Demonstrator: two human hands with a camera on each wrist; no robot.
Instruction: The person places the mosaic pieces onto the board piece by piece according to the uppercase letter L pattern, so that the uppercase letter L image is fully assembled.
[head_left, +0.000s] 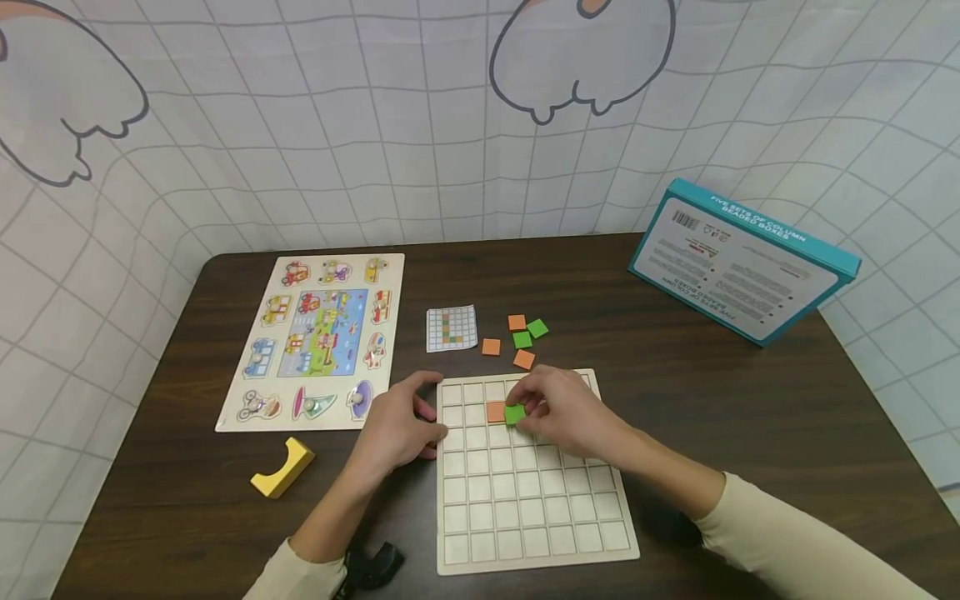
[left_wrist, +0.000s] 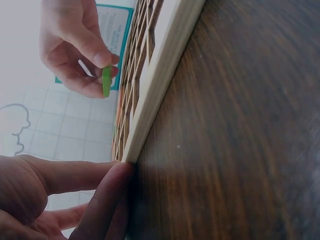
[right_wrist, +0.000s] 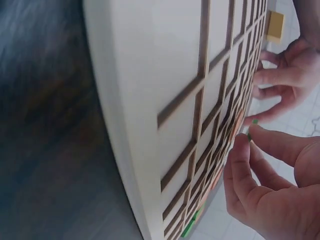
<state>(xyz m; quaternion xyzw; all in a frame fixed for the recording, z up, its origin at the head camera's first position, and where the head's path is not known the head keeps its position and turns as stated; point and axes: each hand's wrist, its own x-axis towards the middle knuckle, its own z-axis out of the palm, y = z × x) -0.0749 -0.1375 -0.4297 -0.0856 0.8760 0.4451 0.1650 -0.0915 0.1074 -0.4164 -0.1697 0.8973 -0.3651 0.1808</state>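
We are seating a green tile (head_left: 514, 414) pinched in our right hand (head_left: 562, 412) beside the orange tile (head_left: 496, 411), our left hand (head_left: 397, 425) steadying the board (head_left: 536, 542) with straight fingers; next, we judge, lower it squarely into its cell.

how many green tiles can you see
3. Two loose green tiles lie on the table beyond the grid board; one green tile is pinched in the right hand over the board. More may be hidden under the hand.

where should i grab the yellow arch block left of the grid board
Take the yellow arch block across its two flat side faces, coming from above. It lies flat on the table with bare space all round, and the curved notch makes a poor gripping surface.
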